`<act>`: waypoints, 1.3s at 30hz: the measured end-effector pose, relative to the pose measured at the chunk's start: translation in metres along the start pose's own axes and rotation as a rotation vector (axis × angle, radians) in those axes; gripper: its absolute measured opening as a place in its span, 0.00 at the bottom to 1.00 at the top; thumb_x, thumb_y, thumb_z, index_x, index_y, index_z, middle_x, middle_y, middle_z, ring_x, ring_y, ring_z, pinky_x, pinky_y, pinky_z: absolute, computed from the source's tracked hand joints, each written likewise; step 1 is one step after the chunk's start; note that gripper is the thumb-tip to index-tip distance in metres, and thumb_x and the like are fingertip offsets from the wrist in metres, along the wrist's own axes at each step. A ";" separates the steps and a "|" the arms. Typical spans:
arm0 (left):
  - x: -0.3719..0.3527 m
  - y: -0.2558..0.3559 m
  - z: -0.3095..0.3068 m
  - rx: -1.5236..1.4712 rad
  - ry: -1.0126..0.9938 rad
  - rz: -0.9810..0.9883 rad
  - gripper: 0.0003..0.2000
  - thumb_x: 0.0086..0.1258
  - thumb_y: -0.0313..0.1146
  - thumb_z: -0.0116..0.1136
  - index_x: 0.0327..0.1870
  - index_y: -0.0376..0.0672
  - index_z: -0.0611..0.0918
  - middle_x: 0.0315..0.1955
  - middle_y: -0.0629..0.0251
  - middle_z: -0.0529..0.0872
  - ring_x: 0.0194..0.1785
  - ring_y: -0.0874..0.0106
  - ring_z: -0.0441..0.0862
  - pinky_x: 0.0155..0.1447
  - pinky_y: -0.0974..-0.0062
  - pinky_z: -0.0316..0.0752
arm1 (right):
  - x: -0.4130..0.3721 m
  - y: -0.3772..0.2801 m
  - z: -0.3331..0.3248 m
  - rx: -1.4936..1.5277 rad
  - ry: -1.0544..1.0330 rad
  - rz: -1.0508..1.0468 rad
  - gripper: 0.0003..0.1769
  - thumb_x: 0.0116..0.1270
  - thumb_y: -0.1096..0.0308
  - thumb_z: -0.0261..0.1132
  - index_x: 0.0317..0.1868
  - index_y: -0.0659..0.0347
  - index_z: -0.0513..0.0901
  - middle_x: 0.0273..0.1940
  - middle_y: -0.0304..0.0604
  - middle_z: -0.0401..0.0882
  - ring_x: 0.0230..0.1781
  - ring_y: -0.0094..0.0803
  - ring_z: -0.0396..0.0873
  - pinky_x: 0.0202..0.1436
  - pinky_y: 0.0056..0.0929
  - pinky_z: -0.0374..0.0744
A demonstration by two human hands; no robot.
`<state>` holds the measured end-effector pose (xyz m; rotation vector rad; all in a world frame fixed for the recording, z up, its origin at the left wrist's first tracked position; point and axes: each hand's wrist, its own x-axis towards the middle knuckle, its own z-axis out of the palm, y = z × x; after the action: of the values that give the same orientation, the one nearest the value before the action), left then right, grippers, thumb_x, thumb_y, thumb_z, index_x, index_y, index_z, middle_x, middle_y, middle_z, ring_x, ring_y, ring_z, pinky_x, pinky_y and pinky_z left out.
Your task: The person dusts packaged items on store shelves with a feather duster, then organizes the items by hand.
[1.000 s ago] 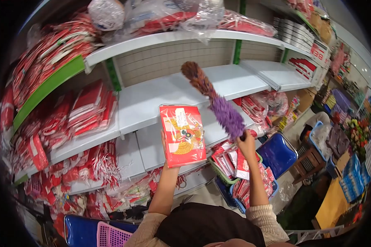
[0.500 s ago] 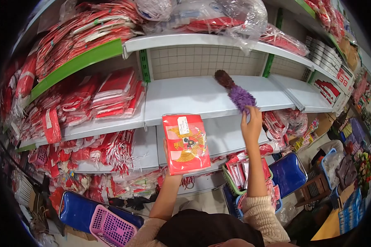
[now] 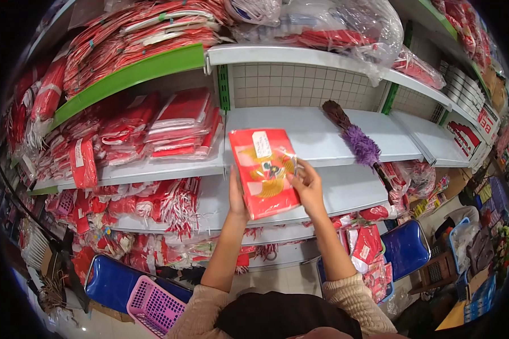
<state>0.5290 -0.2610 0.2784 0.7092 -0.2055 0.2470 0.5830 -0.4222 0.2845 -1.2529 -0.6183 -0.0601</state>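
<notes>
Arms raised, left hand [image 3: 236, 195] and right hand [image 3: 307, 189] both clasp the red packet [image 3: 266, 169].

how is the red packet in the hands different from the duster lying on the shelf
The packet is flat, rectangular and red with a gold emblem; the duster is long, fluffy, purple and brown. The packet is held by the left hand and right hand; the duster lies untouched on the white shelf. The packet is in clear wrap; the duster is bare. Both are by the same shelf.
</notes>
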 end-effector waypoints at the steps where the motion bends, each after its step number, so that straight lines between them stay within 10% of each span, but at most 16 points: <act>1: 0.008 0.009 0.000 0.120 0.012 0.079 0.32 0.72 0.56 0.33 0.70 0.42 0.55 0.66 0.54 0.61 0.67 0.60 0.61 0.70 0.65 0.55 | 0.012 -0.001 0.006 0.024 0.039 -0.022 0.24 0.62 0.80 0.59 0.60 0.71 0.66 0.44 0.47 0.80 0.40 0.23 0.77 0.43 0.19 0.75; 6: 0.027 0.046 -0.014 0.679 0.093 0.333 0.31 0.72 0.45 0.44 0.70 0.39 0.53 0.69 0.55 0.55 0.71 0.66 0.53 0.72 0.66 0.47 | 0.087 0.045 0.013 -0.277 0.125 -0.036 0.23 0.58 0.76 0.63 0.55 0.69 0.72 0.38 0.52 0.82 0.38 0.30 0.80 0.41 0.25 0.76; 11: 0.054 0.054 -0.047 1.782 -0.100 0.541 0.21 0.70 0.40 0.46 0.60 0.39 0.71 0.57 0.52 0.73 0.63 0.57 0.67 0.70 0.62 0.52 | 0.119 0.042 0.054 -1.163 0.195 -0.034 0.23 0.54 0.56 0.66 0.47 0.61 0.81 0.31 0.52 0.82 0.33 0.46 0.81 0.36 0.38 0.78; 27: 0.071 0.049 -0.085 1.885 -0.076 0.579 0.19 0.70 0.36 0.45 0.58 0.37 0.71 0.57 0.56 0.73 0.64 0.60 0.66 0.63 0.62 0.63 | 0.115 0.060 0.084 -1.292 0.301 0.124 0.22 0.60 0.49 0.60 0.43 0.57 0.84 0.46 0.45 0.76 0.49 0.45 0.71 0.45 0.42 0.76; 34: 0.070 0.042 -0.090 1.918 -0.037 0.695 0.20 0.70 0.35 0.46 0.60 0.38 0.69 0.58 0.58 0.72 0.66 0.59 0.63 0.65 0.60 0.60 | 0.027 0.068 0.092 -0.999 0.431 -0.414 0.25 0.63 0.60 0.61 0.57 0.65 0.72 0.55 0.52 0.72 0.54 0.47 0.71 0.54 0.38 0.72; 39: 0.008 0.038 -0.065 1.719 -0.107 0.729 0.20 0.68 0.31 0.48 0.60 0.39 0.69 0.58 0.57 0.71 0.68 0.53 0.59 0.70 0.52 0.50 | -0.072 0.044 0.098 -0.591 0.401 -0.036 0.24 0.64 0.64 0.60 0.58 0.64 0.70 0.57 0.51 0.70 0.57 0.42 0.71 0.56 0.34 0.72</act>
<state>0.5321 -0.1890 0.2554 2.3496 -0.3311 1.1424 0.4996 -0.3399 0.2299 -1.7376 -0.2736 -0.5433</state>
